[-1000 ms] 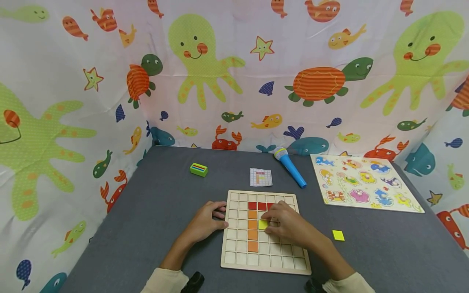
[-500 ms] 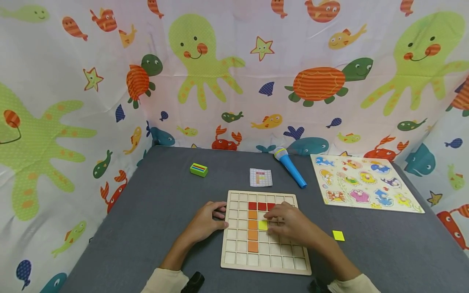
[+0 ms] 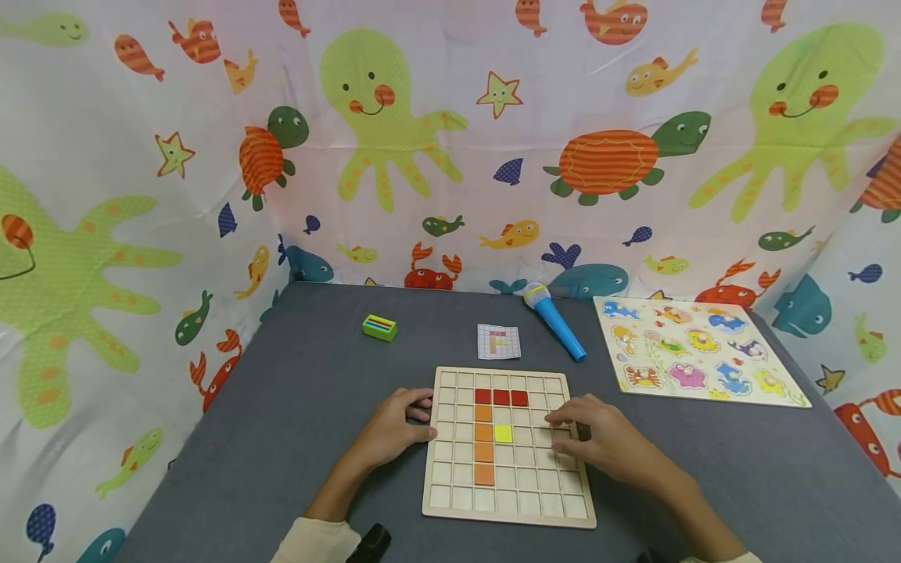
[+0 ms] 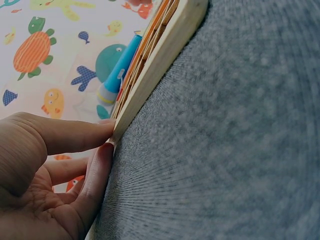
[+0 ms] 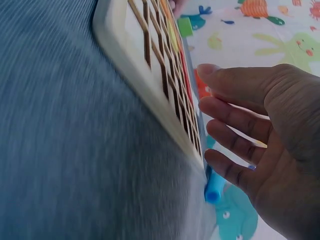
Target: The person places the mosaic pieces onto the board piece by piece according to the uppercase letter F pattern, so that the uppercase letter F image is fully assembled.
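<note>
A wooden grid board [image 3: 508,519] lies on the grey table. In its cells sit a row of red tiles [image 3: 501,398], a column of orange tiles [image 3: 483,432] and one yellow tile [image 3: 503,434]. My left hand [image 3: 391,427] holds the board's left edge; in the left wrist view the thumb and a finger [image 4: 102,162] meet at the wooden rim. Over the board's right side hovers my right hand [image 3: 607,438], its fingers loosely bent around nothing. The right wrist view shows its fingers [image 5: 232,112] apart, with nothing between them.
Behind the board lies a small printed grid card [image 3: 499,342], beside a blue toy microphone [image 3: 556,322]. A green block with coloured stripes [image 3: 380,328] stands at the back left. A sea-animal puzzle board [image 3: 725,383] fills the back right. A printed curtain [image 3: 450,94] closes the back.
My right hand has left the yellow tile on the board and moved right. A loose yellow tile on the table is now out of sight near my right forearm. The left hand stays put.
</note>
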Demonstrator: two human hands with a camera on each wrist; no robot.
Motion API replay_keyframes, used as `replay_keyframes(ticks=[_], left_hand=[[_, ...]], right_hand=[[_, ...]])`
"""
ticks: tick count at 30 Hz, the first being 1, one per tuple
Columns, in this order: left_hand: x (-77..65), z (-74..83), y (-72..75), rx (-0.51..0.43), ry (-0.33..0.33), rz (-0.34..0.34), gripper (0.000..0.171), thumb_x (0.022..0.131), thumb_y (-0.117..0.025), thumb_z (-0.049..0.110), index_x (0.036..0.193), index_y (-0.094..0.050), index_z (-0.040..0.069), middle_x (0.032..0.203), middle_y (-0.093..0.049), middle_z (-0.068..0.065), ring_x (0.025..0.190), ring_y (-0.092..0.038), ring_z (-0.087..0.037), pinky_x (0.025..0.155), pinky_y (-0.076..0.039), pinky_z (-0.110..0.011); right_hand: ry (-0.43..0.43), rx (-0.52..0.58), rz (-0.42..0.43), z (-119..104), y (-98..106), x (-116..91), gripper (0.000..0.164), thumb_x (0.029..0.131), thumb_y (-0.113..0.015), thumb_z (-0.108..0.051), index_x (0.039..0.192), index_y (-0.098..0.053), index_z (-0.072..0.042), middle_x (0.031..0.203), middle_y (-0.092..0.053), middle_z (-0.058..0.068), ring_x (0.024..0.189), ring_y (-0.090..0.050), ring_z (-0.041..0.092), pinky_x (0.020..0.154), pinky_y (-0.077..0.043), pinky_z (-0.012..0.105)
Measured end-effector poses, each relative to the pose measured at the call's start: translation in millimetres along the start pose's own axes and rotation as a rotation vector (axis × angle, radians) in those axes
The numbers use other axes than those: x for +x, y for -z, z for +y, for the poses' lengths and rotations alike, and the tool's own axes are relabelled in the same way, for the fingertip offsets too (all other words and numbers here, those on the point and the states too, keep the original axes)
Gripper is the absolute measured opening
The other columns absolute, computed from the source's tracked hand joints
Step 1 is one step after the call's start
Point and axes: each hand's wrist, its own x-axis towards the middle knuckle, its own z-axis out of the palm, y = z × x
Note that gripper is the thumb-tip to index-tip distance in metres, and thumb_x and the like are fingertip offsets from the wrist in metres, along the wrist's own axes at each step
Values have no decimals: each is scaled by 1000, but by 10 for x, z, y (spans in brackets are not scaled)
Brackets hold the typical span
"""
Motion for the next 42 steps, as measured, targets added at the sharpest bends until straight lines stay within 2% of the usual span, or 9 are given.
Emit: replay_keyframes(ticks=[9,18,23,29,37,42], left_hand=[[-6,-2,3,-1,-2,0,62,85,-85,3,142,-62,-3,121,-63,-12,105,-68,-21,91,-54,-37],[3,-8,0,32,14,9,61,87,-84,5,144,-62,0,123,-63,-10,106,-68,-19,92,-54,-38],[-6,8,-1,34,2,7,61,87,-84,5,143,-62,-1,124,-63,-11,106,-68,-20,91,-55,-37],[-21,15,6,24,2,10,61,86,-84,5,143,-62,-2,123,-63,-11,105,-68,-20,89,-55,-34],[-4,-4,-3,36,17,3,61,86,-84,5,143,-63,0,123,-63,-9,106,-68,-19,92,-54,-40],[9,-12,-7,34,15,8,61,86,-84,5,143,-63,0,123,-63,-9,106,-68,-19,92,-54,-39]], right_hand=[[-128,-45,15,192,173,-229,36,91,-85,-37,122,-77,-23,115,-70,-14,108,-61,14,91,-56,39],[-142,-117,49,414,269,-451,42,88,-86,-42,124,-77,-22,114,-72,-14,103,-60,11,87,-54,33],[-184,-150,61,519,319,-566,46,86,-87,-46,124,-77,-23,115,-73,-14,103,-58,7,87,-54,32],[-192,-131,74,607,386,-660,45,85,-89,-43,123,-77,-22,114,-73,-14,103,-60,5,86,-55,29],[-241,-141,41,701,464,-750,45,84,-90,-36,124,-77,-20,117,-73,-7,106,-62,17,82,-54,31],[-250,-159,40,740,494,-770,43,84,-90,-30,122,-77,-18,115,-73,-6,103,-63,16,80,-53,30]])
